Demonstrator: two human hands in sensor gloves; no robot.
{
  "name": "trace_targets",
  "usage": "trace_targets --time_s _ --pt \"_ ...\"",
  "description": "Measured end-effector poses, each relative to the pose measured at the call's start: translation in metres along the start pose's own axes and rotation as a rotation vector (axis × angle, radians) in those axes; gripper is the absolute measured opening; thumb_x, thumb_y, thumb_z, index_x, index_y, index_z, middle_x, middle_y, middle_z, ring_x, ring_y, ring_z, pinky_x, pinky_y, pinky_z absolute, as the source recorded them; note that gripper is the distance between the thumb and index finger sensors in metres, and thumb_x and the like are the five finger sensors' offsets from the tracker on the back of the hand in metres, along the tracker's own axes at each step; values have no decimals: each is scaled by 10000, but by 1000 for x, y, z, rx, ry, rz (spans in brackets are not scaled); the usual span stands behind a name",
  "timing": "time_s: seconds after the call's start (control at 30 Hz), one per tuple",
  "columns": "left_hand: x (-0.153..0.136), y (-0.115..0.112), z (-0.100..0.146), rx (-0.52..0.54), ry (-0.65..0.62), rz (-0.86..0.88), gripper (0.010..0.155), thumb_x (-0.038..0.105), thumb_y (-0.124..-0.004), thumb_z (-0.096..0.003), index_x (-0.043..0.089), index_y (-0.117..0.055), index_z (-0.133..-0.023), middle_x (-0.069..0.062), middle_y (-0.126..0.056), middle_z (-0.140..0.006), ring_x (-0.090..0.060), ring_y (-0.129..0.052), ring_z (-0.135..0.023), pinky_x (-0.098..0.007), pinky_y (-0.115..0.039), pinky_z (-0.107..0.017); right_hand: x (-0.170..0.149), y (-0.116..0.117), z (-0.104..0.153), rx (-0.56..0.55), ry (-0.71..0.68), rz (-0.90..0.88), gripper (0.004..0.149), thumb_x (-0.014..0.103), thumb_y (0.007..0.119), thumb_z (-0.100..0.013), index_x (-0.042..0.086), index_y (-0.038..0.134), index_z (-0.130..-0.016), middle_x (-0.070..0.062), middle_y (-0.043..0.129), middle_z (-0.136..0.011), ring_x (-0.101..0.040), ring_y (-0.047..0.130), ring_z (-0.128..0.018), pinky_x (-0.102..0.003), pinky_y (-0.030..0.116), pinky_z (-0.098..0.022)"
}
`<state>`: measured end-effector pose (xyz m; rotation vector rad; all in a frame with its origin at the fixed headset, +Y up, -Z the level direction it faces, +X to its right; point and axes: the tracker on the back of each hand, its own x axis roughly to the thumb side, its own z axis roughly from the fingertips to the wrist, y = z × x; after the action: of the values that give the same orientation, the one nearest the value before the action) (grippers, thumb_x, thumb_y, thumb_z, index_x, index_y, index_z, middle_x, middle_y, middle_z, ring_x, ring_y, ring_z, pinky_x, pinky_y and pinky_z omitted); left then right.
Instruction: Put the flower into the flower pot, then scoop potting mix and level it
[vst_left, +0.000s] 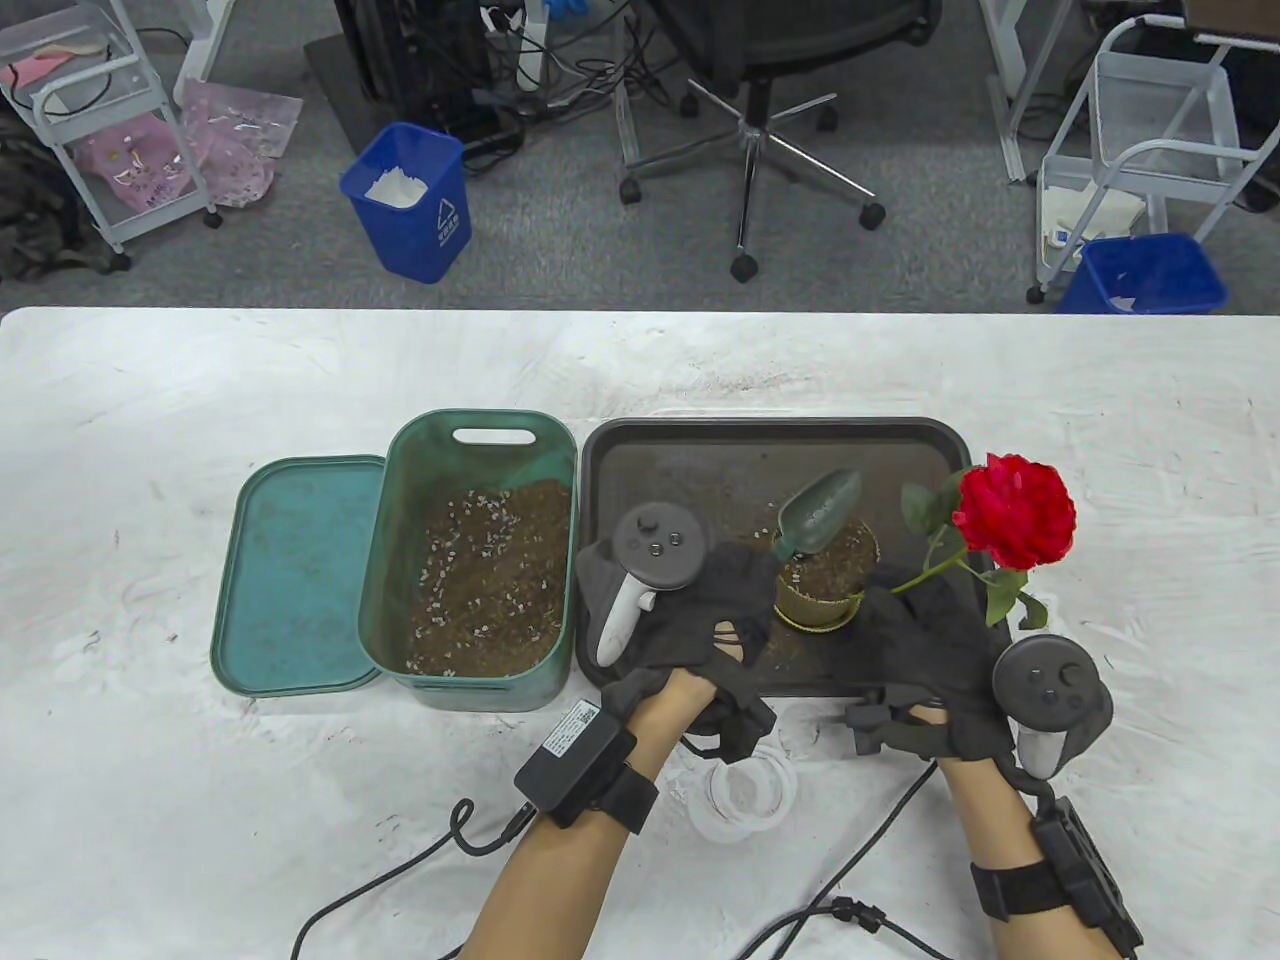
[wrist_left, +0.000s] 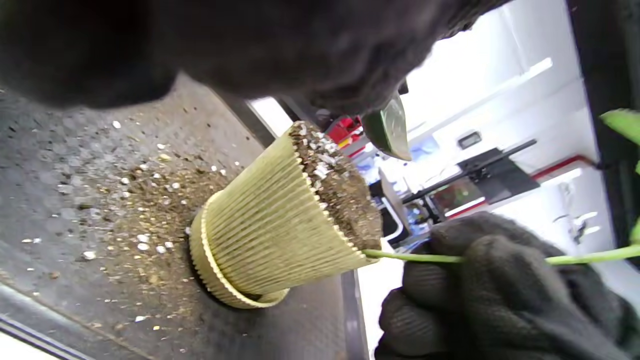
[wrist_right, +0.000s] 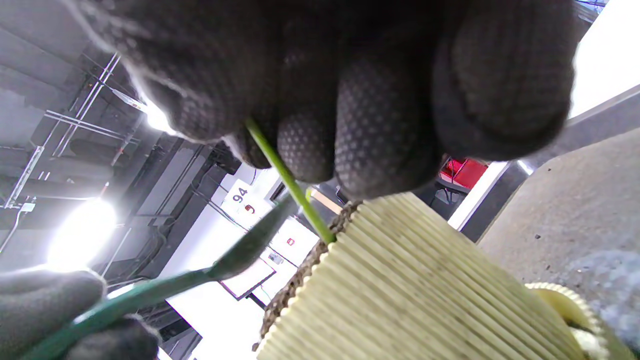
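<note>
I see the table (vst_left: 150, 420) carrying a lid (vst_left: 295, 570) toward its left edge; the soil bin (vst_left: 480, 560) sits just right of the lid, touching it; the tray (vst_left: 700, 450) lies right of the bin; the flower pot (vst_left: 825, 585) stands on the tray near its front edge; the scoop (vst_left: 820, 512) hangs over the pot; the flower (vst_left: 1012, 512) leans past the tray's right edge.
</note>
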<state>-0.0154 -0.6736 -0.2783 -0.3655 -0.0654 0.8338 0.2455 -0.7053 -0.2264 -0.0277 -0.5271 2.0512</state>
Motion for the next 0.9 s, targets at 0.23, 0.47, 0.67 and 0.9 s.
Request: trace_targets --time_s 0.23,0.47,0.67,0.9 --pt "1 -7 2 -2 -33 4 499 512 -617 -461 157 -818 -749 148 -968 -348 -18 -998 25 -271 -955 -104 0 0 0 -2 0 3 377 324 864 -355 181 913 -700 -135 1012 -635 -344 1045 -393 -502 927 -272" --pt "7 -6 7 81 -32 -77 499 518 -621 -458 164 -824 -745 154 -970 -343 -13 -1002 27 -265 -958 -104 0 0 0 -2 -2 6 376 324 863 -356 182 914 -700 -134 1014 -634 -342 1046 -394 -501 928 -271" --pt "9 -10 6 24 -21 -208 495 520 -612 -455 178 -828 -741 151 -973 -345 -21 -1010 23 -272 -960 -104 0 0 1 -2 -7 10 377 324 864 -355 182 912 -701 -134 1013 -635 -344 1045 -394 -502 927 -271" --pt "13 -17 13 67 -28 -164 498 510 -637 -451 151 -838 -734 135 -978 -335 -33 -1007 35 -283 -956 -94 0 0 1 -3 -7 12 377 324 863 -356 182 912 -701 -134 1013 -635 -343 1045 -394 -502 927 -271"
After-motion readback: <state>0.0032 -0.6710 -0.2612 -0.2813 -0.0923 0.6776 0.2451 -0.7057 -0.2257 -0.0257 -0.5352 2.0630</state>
